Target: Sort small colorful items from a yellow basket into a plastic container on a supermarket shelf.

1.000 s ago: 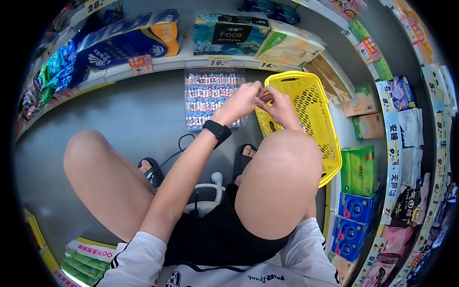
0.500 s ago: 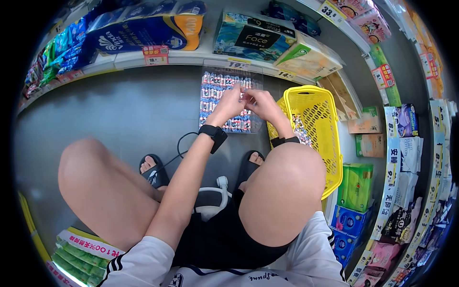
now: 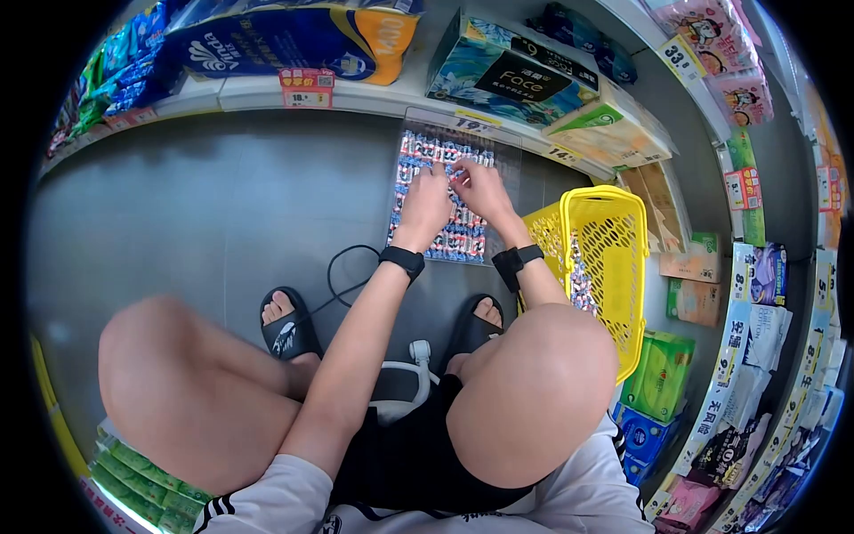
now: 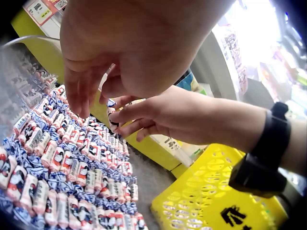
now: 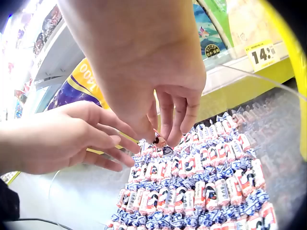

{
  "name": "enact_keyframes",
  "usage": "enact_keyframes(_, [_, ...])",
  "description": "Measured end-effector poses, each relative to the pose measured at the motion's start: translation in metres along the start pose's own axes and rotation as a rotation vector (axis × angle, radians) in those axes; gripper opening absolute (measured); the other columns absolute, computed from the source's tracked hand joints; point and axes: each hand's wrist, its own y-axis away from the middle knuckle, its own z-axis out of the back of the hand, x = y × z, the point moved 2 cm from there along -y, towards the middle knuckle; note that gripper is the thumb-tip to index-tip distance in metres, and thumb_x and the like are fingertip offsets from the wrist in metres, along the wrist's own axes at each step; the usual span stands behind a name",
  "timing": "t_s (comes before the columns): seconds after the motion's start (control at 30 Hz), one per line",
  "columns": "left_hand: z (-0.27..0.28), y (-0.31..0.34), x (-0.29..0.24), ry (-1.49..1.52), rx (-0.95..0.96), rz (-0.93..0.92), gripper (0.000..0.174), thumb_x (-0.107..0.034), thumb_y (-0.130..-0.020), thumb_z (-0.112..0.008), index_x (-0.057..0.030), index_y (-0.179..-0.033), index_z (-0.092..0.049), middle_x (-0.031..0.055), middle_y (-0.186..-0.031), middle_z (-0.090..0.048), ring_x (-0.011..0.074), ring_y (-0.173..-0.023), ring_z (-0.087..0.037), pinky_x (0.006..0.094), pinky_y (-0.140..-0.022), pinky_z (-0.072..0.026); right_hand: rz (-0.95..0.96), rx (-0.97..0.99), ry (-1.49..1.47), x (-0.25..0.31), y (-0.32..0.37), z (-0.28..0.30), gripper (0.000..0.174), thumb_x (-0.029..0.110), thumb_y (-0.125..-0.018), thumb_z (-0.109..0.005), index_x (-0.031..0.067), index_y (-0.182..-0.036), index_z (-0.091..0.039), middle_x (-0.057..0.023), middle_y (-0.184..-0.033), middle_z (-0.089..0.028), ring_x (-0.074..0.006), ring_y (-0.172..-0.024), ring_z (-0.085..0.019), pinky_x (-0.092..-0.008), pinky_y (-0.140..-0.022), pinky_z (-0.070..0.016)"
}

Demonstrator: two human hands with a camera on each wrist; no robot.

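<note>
A clear plastic box (image 3: 505,178) stands on the floor ahead, filled with rows of wrapped candies (image 3: 463,242) in white, red and blue. Both hands are over it. Between thumb and fingertips, my right hand (image 5: 144,72) pinches one wrapped candy (image 5: 159,140) close above the rows; the same candy shows in the left wrist view. Beside it, my left hand (image 3: 427,209) hovers with fingers loosely extended, and the right wrist view shows nothing held in that left hand (image 5: 72,136). Both wrists wear black bands.
A yellow perforated basket (image 3: 642,267) stands to the right, with loose wrapped candies (image 3: 582,283) inside. Shelves of tissue packs (image 3: 516,76) run behind the box and along the right. A black cable (image 3: 331,276) lies on the floor near the sandalled feet.
Both hands have moved from beside the basket's rim to over the middle of the candy box. The head view has shifted, and more candies inside the basket now show.
</note>
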Motion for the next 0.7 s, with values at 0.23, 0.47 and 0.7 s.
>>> enact_keyframes(0.23, [-0.013,0.0,0.027,-0.337,0.038,-0.25,0.02,0.003,-0.079,-0.065,0.0051,-0.099,-0.064,0.0191,-0.103,-0.062,0.0346,-0.102,-0.065,0.0438,-0.084,-0.0584,-0.194,-0.067,-0.096,-0.007,-0.052,-0.024,0.029,0.017,-0.077,-0.083,0.0055,-0.103,-0.075,-0.0138,-0.085,-0.077,-0.0286,-0.083,-0.076,-0.0393,-0.081,-0.0583])
enact_keyframes(0.47, [-0.022,-0.002,0.026,-0.428,0.036,-0.267,0.029,0.001,-0.076,-0.067,0.0045,-0.105,-0.064,0.0165,-0.109,-0.062,0.0318,-0.108,-0.064,0.041,-0.087,-0.0579,-0.296,-0.059,-0.258,-0.022,-0.088,-0.053,0.029,0.018,-0.076,-0.086,0.0002,-0.096,-0.074,-0.0126,-0.081,-0.077,-0.0246,-0.081,-0.077,-0.0352,-0.076,-0.0592])
enact_keyframes(0.7, [-0.036,-0.012,0.028,-0.534,0.041,-0.188,0.052,-0.001,-0.077,-0.068,0.0137,-0.126,-0.057,0.0307,-0.143,-0.05,0.04,-0.133,-0.052,0.0417,-0.108,-0.0489,-0.214,-0.179,-0.19,-0.01,-0.094,-0.064,0.022,0.012,-0.08,-0.08,0.0014,-0.099,-0.074,-0.0159,-0.084,-0.077,-0.0274,-0.081,-0.076,-0.0367,-0.077,-0.0591])
